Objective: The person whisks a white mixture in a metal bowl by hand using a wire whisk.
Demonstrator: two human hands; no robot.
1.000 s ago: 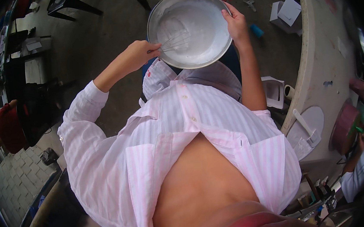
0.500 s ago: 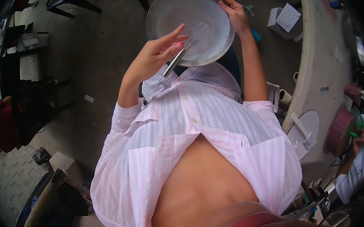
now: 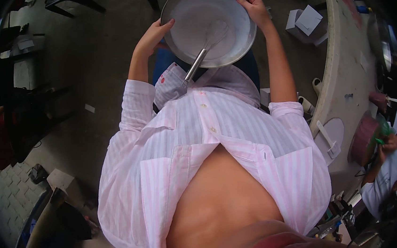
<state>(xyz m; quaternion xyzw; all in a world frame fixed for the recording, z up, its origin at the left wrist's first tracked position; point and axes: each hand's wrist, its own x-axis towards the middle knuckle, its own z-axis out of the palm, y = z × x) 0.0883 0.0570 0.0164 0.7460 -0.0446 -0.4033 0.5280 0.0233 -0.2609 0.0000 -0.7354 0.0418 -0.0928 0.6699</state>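
A wide metal bowl (image 3: 169,46) is held out in front of me, with a whitish mixture (image 3: 189,21) inside. My left hand (image 3: 156,34) grips its left rim, thumb over the edge and fingers underneath. On the opposite side my right hand (image 3: 254,10) holds the right rim, its lower fingers hidden behind the bowl. A whisk (image 3: 195,67) with a steel handle leans over the near rim, its wires in the mixture and its handle end close to my shirt. Neither hand touches the whisk.
A long pale table (image 3: 332,88) runs along the right, bearing a pink tub (image 3: 362,138) and a white spatula (image 3: 328,138). Beyond it another person's hand (image 3: 391,142) holds something green. An opened white box (image 3: 305,25) sits near the table. A dark chair (image 3: 74,2) stands far left.
My left hand has moved from above the whisk to the bowl's left rim and taken hold. The bowl has shifted slightly up in view. My right hand keeps its grip.
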